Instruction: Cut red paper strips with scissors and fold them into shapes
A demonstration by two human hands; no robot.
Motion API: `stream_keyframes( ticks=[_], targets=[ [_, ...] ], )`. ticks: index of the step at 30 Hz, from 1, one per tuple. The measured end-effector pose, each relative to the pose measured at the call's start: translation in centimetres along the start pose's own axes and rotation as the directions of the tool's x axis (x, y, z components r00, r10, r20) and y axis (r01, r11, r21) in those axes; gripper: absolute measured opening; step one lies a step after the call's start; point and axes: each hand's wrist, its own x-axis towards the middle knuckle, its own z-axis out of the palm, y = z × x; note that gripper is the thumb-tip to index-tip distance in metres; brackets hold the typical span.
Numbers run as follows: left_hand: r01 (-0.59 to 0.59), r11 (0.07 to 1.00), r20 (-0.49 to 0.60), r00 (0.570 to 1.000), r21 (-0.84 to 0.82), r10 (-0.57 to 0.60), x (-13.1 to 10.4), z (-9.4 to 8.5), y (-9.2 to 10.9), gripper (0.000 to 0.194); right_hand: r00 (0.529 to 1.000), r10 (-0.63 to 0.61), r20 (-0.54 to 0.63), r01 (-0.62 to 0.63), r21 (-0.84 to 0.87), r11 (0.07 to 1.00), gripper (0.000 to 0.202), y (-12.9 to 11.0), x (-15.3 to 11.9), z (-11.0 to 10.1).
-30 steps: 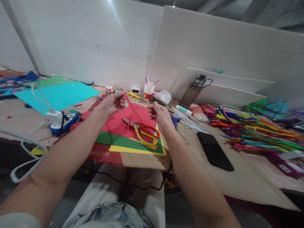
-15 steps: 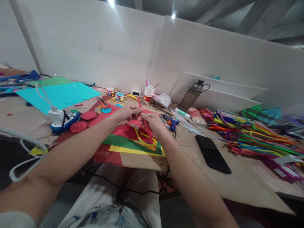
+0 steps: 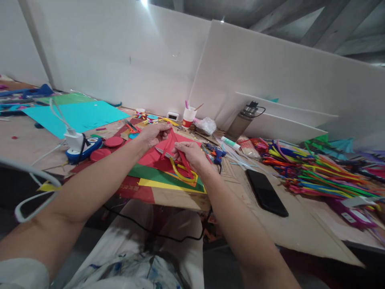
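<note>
1. Red paper strip [image 3: 184, 163] is up in both hands, roughly mid-frame, above the scissors [image 3: 174, 167] and the red sheet [image 3: 146, 159].
2. Left hand [image 3: 156, 135] has thumb and fingers pinched together on red paper at the strip's upper end. Right hand [image 3: 190, 153] has its fingers closed on the strip lower down.
3. Done, far as I can tell: strip looks cut loose, and the red discs [image 3: 113, 141] left of centre are already round.
4. Not done: strip looks bare, not stuck to anything. Can't tell if it's folded, hands hide too much.
5. Glue stick [image 3: 230, 143] and glue gun [image 3: 218, 155] lie right of centre, nobody touching either.
</note>
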Motion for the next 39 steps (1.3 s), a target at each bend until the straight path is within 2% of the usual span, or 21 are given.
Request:
stream_keyframes(
  ticks=[6, 8, 11, 12, 13, 16, 18, 24, 26, 28, 31, 35, 39],
  targets=[
    [-0.074, 0.991, -0.165, 0.985, -0.11, 0.055, 1.1, -1.6, 1.2, 0.016, 0.999, 0.005, 0.038, -0.005, -0.015, 1.0, 0.032, 0.2, -0.1, 0.0],
    [-0.04, 0.993, -0.167, 0.986, -0.109, 0.022, 1.2, -2.1, 1.3, 0.019, 1.0, 0.004, 0.024, -0.004, 0.027, 1.0, 0.033, 0.4, 0.0, -0.2],
    [0.113, 0.994, -0.021, 0.993, -0.011, -0.113, 0.8, -1.7, 0.9, 0.033, 1.0, -0.01, -0.029, 0.011, 0.054, 0.998, 0.034, 0.7, 0.4, -0.6],
    [0.131, 0.991, 0.036, 0.991, 0.023, -0.132, 0.6, -1.4, 0.7, 0.035, 0.999, -0.017, -0.041, 0.019, 0.044, 0.999, 0.033, 0.8, 0.5, -0.7],
    [0.117, 0.992, 0.084, 0.989, 0.041, -0.12, 0.3, -1.1, 0.5, 0.034, 0.999, -0.025, -0.046, 0.027, 0.032, 0.999, 0.033, 1.0, 0.6, -0.8],
    [-0.021, 0.998, 0.159, 0.987, 0.06, 0.011, -0.4, -0.3, -0.1, 0.023, 0.998, -0.049, -0.041, 0.05, 0.001, 0.999, 0.033, 1.2, 0.9, -0.8],
    [-0.069, 0.995, 0.183, 0.982, 0.079, 0.054, -0.6, -0.1, -0.2, 0.018, 0.998, -0.052, -0.038, 0.051, -0.018, 0.999, 0.034, 1.2, 0.8, -0.7],
    [-0.09, 0.992, 0.177, 0.982, 0.093, 0.072, -0.6, -0.3, -0.1, 0.018, 0.998, -0.063, -0.003, 0.062, -0.075, 0.995, 0.04, 1.0, 0.5, -0.3],
    [-0.089, 0.989, 0.187, 0.98, 0.12, 0.065, -0.8, 0.0, -0.1, 0.019, 0.992, -0.122, -0.043, 0.116, -0.107, 0.987, 0.041, 0.9, 0.6, -0.5],
    [-0.076, 0.986, 0.2, 0.979, 0.147, 0.045, -1.3, 0.5, -0.1, 0.019, 0.972, -0.19, -0.135, 0.175, -0.119, 0.977, 0.042, 0.7, 0.8, -0.8],
    [-0.064, 0.982, 0.225, 0.974, 0.178, 0.023, -2.1, 1.6, -0.1, 0.019, 0.936, -0.238, -0.26, 0.229, -0.066, 0.971, 0.041, 0.2, 1.1, -1.2],
    [-0.073, 0.971, 0.303, 0.953, 0.228, 0.001, -2.5, 2.5, -0.5, 0.024, 0.912, -0.305, -0.275, 0.296, -0.075, 0.952, 0.036, -0.6, 1.2, -1.1],
    [-0.143, 0.944, 0.389, 0.921, 0.296, 0.018, -2.3, 2.5, -1.3, 0.026, 0.871, -0.376, -0.318, 0.346, -0.148, 0.927, 0.026, -1.0, 1.1, -1.1]
  ],
)
